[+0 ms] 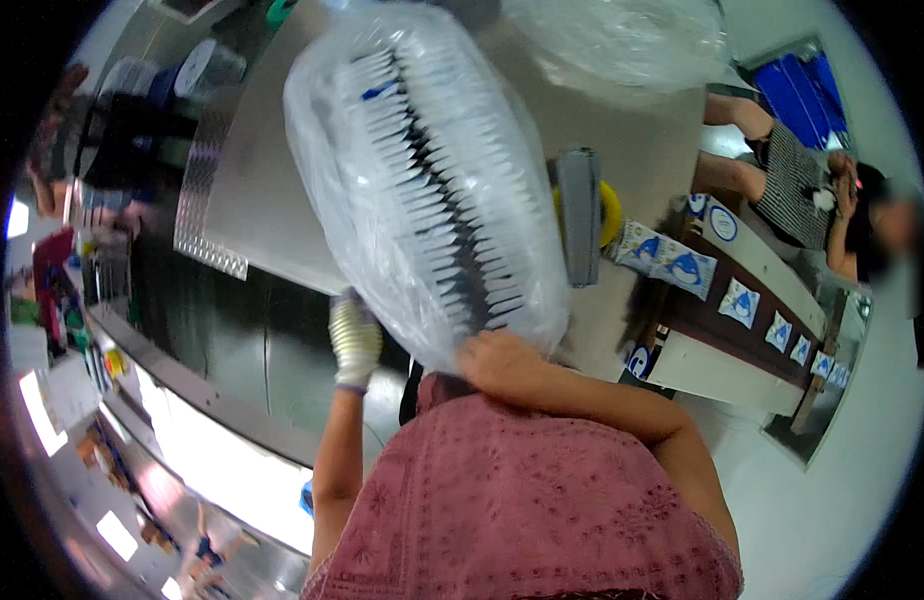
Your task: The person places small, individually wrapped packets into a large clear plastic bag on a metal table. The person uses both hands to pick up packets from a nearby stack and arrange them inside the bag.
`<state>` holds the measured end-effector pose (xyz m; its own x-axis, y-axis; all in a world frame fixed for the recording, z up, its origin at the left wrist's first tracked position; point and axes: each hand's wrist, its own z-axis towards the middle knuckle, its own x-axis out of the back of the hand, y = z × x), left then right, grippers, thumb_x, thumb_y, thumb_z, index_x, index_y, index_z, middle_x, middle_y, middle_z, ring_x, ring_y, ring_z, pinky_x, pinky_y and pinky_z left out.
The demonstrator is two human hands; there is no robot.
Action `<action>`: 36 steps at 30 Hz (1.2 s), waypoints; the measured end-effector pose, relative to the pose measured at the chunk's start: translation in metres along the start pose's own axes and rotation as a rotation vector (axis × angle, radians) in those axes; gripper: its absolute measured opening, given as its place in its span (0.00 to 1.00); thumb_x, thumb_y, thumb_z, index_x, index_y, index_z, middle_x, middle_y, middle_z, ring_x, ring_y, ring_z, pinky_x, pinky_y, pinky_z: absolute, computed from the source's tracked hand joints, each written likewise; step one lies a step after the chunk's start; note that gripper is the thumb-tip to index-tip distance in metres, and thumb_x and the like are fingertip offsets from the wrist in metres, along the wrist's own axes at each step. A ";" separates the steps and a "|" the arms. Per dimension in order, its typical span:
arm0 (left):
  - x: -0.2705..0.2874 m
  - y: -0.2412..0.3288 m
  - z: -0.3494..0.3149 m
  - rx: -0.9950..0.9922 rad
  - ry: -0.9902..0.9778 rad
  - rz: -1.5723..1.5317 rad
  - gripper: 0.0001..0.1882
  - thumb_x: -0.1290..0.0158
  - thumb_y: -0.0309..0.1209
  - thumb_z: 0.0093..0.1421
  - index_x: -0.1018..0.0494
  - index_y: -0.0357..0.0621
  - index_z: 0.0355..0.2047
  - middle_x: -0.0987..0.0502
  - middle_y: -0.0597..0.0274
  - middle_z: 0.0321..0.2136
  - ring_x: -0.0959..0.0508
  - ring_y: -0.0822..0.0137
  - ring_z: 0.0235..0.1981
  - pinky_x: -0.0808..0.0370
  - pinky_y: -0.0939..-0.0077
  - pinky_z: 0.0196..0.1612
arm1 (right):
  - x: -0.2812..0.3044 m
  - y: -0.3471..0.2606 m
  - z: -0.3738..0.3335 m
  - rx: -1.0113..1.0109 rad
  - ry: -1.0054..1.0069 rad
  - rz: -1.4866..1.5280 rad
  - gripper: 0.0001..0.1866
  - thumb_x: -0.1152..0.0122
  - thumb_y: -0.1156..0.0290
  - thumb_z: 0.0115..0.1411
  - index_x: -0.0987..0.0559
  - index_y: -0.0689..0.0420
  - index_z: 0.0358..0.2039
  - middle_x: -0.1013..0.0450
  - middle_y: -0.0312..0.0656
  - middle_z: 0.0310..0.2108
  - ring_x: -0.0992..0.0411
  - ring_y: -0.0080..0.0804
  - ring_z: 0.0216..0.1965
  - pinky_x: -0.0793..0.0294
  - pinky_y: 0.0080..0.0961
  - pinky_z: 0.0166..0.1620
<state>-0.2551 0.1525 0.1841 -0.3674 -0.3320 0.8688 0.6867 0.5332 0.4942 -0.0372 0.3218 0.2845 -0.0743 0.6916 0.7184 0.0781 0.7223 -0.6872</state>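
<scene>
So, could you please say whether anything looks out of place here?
A small blue patch near the far end of the clear bag stands out against the pale rows inside; I cannot tell what it is. Also, only the left hand wears a glove.

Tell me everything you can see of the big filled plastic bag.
The bag is long, bulging, of clear, wrinkled plastic-looking film. Inside, two rows of white tapered tips face each other across a dark gap, with a blue patch near the far end. It lies on the metal table, far end angled left. The bare right hand is on its near end; the gloved left hand is by its left side, contact unclear.
</scene>
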 end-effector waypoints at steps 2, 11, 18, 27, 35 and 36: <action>0.066 0.083 0.045 0.040 0.325 -0.091 0.11 0.55 0.18 0.55 0.31 0.36 0.39 0.27 0.55 0.33 0.27 0.59 0.34 0.29 0.68 0.42 | 0.000 0.003 -0.015 0.039 0.037 0.030 0.20 0.41 0.63 0.51 0.27 0.63 0.40 0.29 0.47 0.37 0.32 0.42 0.44 0.31 0.36 0.46; -0.004 0.201 0.079 -0.573 -0.657 0.412 0.19 0.57 0.42 0.60 0.26 0.38 0.29 0.24 0.47 0.30 0.26 0.48 0.36 0.30 0.58 0.43 | 0.097 0.128 -0.143 -0.578 0.537 -0.047 0.18 0.42 0.62 0.55 0.26 0.57 0.44 0.28 0.50 0.43 0.33 0.48 0.48 0.36 0.41 0.52; -0.049 0.191 0.060 -0.532 -0.716 0.221 0.20 0.58 0.42 0.62 0.28 0.36 0.34 0.24 0.42 0.32 0.26 0.46 0.37 0.30 0.57 0.42 | 0.128 0.252 -0.250 -0.718 0.182 0.002 0.27 0.35 0.70 0.49 0.30 0.57 0.51 0.32 0.49 0.49 0.35 0.45 0.52 0.35 0.35 0.55; -0.044 0.173 0.053 -0.478 -0.646 0.140 0.19 0.57 0.43 0.61 0.27 0.38 0.36 0.24 0.45 0.35 0.25 0.49 0.38 0.30 0.56 0.43 | 0.101 0.329 -0.199 -0.861 -0.357 0.275 0.45 0.24 0.62 0.30 0.32 0.63 0.51 0.28 0.48 0.47 0.30 0.36 0.47 0.32 0.29 0.50; -0.036 0.164 0.051 -0.404 -0.768 0.122 0.19 0.56 0.38 0.60 0.28 0.38 0.44 0.25 0.43 0.39 0.26 0.47 0.42 0.31 0.60 0.47 | 0.015 0.202 -0.153 -0.969 -0.007 -0.423 0.48 0.24 0.57 0.31 0.36 0.67 0.51 0.35 0.53 0.48 0.40 0.50 0.53 0.42 0.42 0.56; -0.035 0.166 0.051 -0.420 -0.738 0.099 0.19 0.56 0.39 0.61 0.28 0.38 0.44 0.25 0.42 0.39 0.26 0.47 0.41 0.31 0.60 0.47 | -0.016 0.199 -0.160 -0.883 0.068 -0.539 0.41 0.29 0.63 0.38 0.36 0.67 0.51 0.36 0.54 0.47 0.40 0.52 0.53 0.41 0.44 0.55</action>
<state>-0.1602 0.2925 0.2380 -0.5079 0.3707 0.7776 0.8591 0.1517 0.4888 0.1388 0.4534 0.1531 -0.2610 0.2564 0.9307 0.7543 0.6558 0.0308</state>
